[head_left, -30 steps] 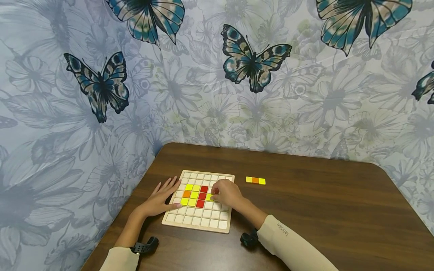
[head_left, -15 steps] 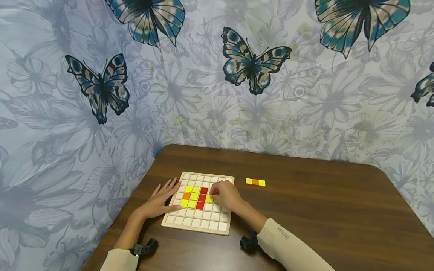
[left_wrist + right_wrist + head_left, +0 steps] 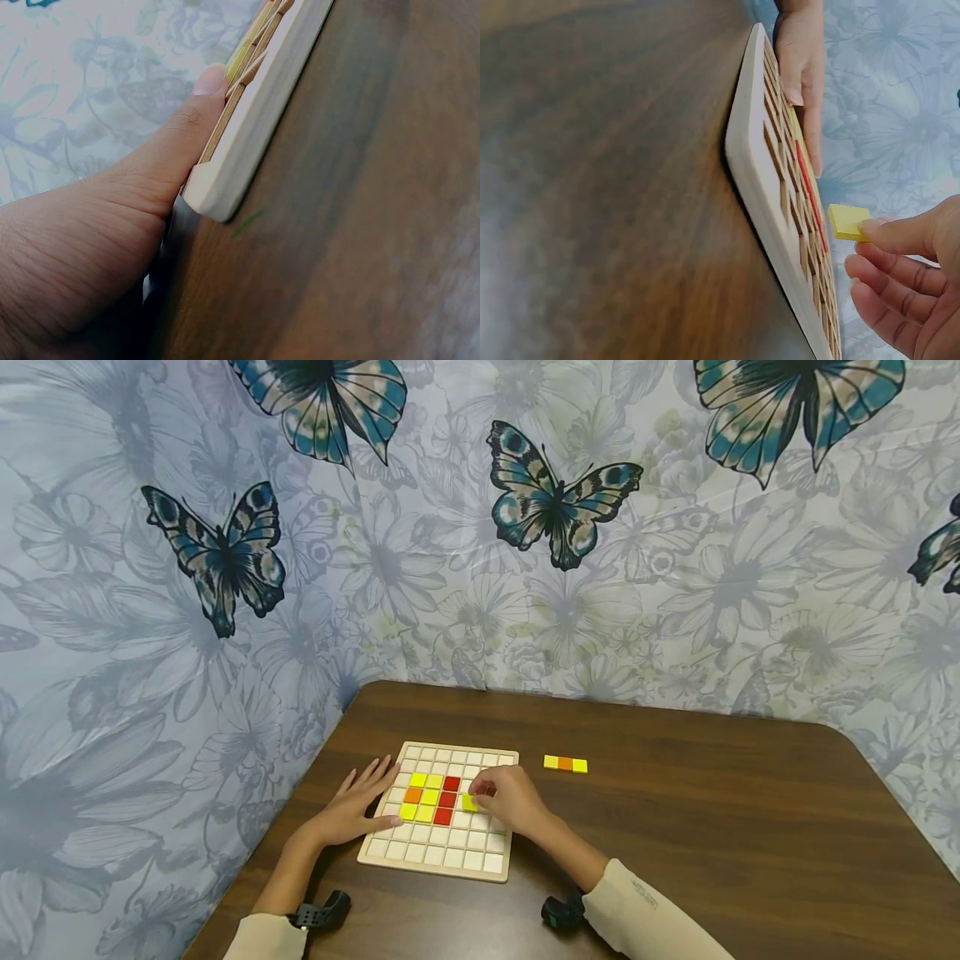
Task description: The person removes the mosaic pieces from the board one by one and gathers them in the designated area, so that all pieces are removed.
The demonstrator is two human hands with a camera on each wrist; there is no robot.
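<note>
A pale wooden grid board [image 3: 427, 853] lies on the table, with a block of yellow, orange and red square tiles in its cells. The red tiles [image 3: 447, 799] form a column to the right of the yellow ones [image 3: 430, 796]. My right hand [image 3: 512, 797] pinches a single yellow tile [image 3: 848, 222] between thumb and fingers, raised over the board in the right wrist view. My left hand [image 3: 351, 806] lies along the board's left edge with fingers spread. Its thumb [image 3: 196, 112] rests on the board's rim beside a yellow tile.
A short row of tiles, yellow, orange and yellow [image 3: 565, 764], lies on the brown table [image 3: 712, 827] beyond the board to the right. Behind the table hangs a floral wall covering with butterflies [image 3: 566, 497].
My right hand has shifted slightly right and toward me, and the yellow tile in its fingers has moved off with it from beside the red column. The left hand stays put.
</note>
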